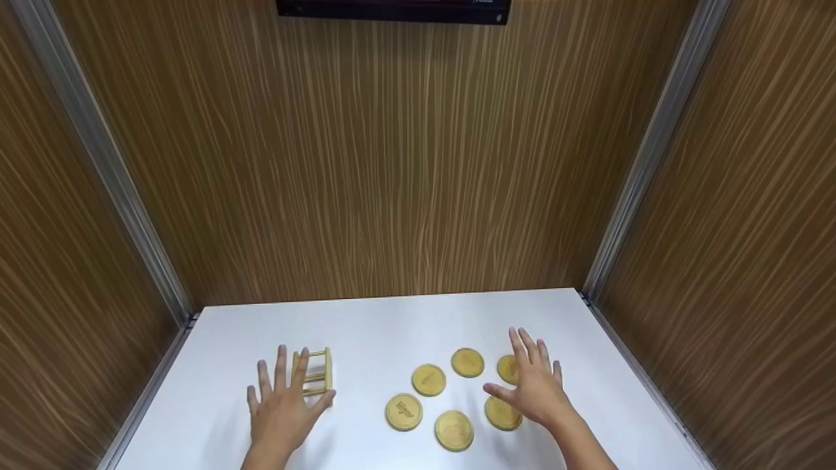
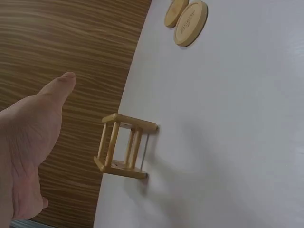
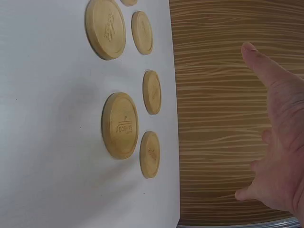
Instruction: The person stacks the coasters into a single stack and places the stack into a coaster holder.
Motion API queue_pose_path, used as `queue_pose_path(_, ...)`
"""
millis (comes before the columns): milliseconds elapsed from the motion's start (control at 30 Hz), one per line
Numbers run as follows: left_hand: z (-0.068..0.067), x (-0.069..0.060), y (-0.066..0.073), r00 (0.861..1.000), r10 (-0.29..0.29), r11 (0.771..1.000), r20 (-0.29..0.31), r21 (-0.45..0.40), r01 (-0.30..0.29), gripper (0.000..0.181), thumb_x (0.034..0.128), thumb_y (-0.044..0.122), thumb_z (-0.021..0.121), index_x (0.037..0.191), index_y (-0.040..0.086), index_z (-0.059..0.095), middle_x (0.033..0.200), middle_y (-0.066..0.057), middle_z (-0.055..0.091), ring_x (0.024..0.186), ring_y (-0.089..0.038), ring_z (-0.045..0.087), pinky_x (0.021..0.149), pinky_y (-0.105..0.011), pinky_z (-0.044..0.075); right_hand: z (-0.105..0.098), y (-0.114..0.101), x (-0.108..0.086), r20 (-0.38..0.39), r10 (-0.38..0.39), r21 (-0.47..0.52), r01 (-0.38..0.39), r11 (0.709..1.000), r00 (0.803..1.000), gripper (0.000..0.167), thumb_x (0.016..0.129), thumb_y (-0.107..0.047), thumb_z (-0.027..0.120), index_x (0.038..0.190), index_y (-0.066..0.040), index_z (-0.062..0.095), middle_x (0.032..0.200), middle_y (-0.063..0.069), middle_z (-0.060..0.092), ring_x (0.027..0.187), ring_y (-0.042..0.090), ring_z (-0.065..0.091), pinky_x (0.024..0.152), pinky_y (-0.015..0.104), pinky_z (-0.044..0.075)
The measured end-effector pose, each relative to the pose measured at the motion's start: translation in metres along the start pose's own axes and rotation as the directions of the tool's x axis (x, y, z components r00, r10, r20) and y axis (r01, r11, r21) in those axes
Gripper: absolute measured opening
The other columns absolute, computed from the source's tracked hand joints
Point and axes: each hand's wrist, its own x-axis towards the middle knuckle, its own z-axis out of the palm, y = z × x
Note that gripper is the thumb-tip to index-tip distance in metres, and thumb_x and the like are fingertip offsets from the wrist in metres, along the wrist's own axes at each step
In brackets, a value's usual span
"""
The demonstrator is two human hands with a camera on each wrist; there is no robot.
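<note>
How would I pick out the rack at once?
On the white table, find the left hand, fingers spread in the head view. The rack shows there partly behind its fingers. Unlike the six flat, round discs to the right, it is an open frame with thin bars.

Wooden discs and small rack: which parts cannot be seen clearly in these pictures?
Head view: the right hand partly covers two discs.
Head view: the left hand partly covers the rack.
Head view: disc markings are too small to read.
Left wrist: top edge cuts off a disc.
Right wrist: top edge cuts off a disc.
</note>
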Motion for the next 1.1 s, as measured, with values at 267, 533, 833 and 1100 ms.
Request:
queue_pose_path(267, 0.002, -0.001, -0.03, 0.995, -0.094, 0.996, 0.034, 0.009, 0.094, 0.113, 0.0944, 0.085, 0.056, 0.174, 0.014, 0.019, 0.179, -0.034, 0.003, 0.159, -0.07, 0.01, 0.121, -0.09, 0.021, 0.012, 0.029, 0.005, -0.017, 0.005, 0.147, -0.002, 0.989, 1.0, 0.133, 0.079, -0.052, 0.096, 0.176, -0.016, 0.011, 0.181, 0.019, 0.015, 0.164, 0.059, 0.017, 0.13, 0.078, 0.021)
queue_pose_path(533, 0.013, -0.006, -0.054, 0.986, -0.155, 0.987, 0.058, -0.04, 0.158, 0.136, 0.0821, 0.093, 0.064, 0.173, 0.005, 0.014, 0.175, -0.037, 0.012, 0.152, -0.069, 0.03, 0.109, -0.086, 0.041, 0.027, 0.054, 0.006, 0.036, 0.083, 0.195, -0.088, 0.977, 0.996, 0.131, 0.077, -0.051, 0.097, 0.174, -0.012, 0.019, 0.177, 0.026, 0.023, 0.16, 0.057, 0.029, 0.125, 0.071, 0.039)
queue_pose_path(833, 0.026, -0.009, -0.068, 0.96, -0.214, 0.963, 0.182, -0.127, 0.239, 0.141, 0.0775, 0.088, 0.075, 0.17, 0.0, 0.013, 0.169, -0.044, 0.017, 0.14, -0.074, 0.041, 0.103, -0.086, 0.046, 0.044, 0.061, 0.002, 0.127, 0.057, 0.159, -0.077, 0.984, 0.99, 0.123, 0.069, -0.041, 0.103, 0.166, -0.005, 0.037, 0.17, 0.025, 0.039, 0.157, 0.054, 0.039, 0.127, 0.066, 0.04)
queue_pose_path(1100, 0.034, -0.005, -0.065, 0.966, -0.185, 0.943, 0.181, -0.245, 0.227, 0.137, 0.0826, 0.079, 0.078, 0.168, -0.006, 0.012, 0.165, -0.047, 0.023, 0.138, -0.073, 0.045, 0.108, -0.081, 0.048, 0.06, 0.069, -0.001, 0.192, 0.068, 0.121, -0.092, 0.988, 0.979, 0.121, 0.064, -0.04, 0.105, 0.162, -0.007, 0.043, 0.166, 0.024, 0.045, 0.153, 0.051, 0.046, 0.127, 0.065, 0.041)
